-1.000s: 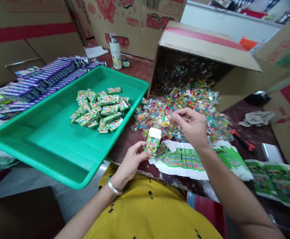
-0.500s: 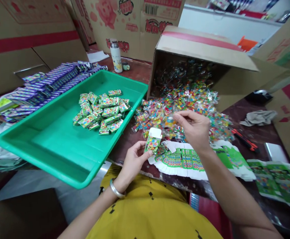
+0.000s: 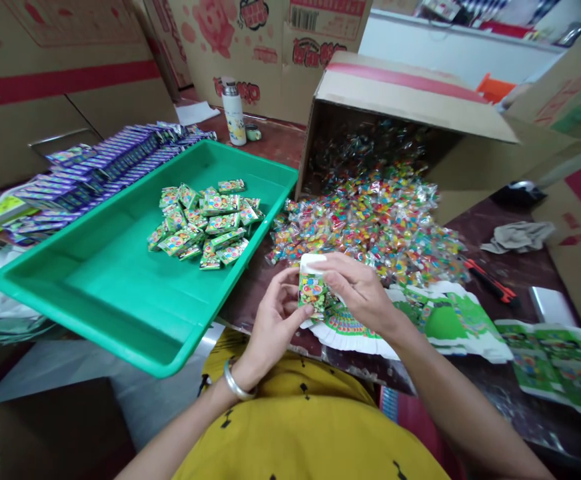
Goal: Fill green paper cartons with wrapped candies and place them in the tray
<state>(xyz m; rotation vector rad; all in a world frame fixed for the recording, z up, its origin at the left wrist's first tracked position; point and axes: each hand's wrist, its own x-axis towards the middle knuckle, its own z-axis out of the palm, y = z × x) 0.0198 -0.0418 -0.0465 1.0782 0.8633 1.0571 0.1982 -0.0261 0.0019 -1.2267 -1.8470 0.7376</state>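
My left hand point(image 3: 276, 323) holds a small green printed box point(image 3: 312, 293) upright, its white top flap raised. My right hand point(image 3: 358, 288) is at the box's top, fingers bent together against the flap; whether a candy packet is between them is hidden. Behind the hands spreads a heap of clear candy packets point(image 3: 370, 220), spilling from a cardboard carton point(image 3: 400, 90) on its side. Flat green and white boxes point(image 3: 445, 320) lie fanned out below and beside my right hand. To the left, a green tray point(image 3: 95, 293) holds a pile of filled-looking green boxes point(image 3: 220, 223).
Rows of purple packs point(image 3: 115, 157) line the tray's far left side. A bottle point(image 3: 234, 113) and small cup point(image 3: 253, 133) stand behind it. On the right are a red and black tool point(image 3: 493, 283), a grey cloth point(image 3: 519, 237) and more green sheets point(image 3: 560, 360).
My right hand has moved down and left from above the candy heap to the top of the box. The packet it held is no longer visible. My left hand still holds the box.
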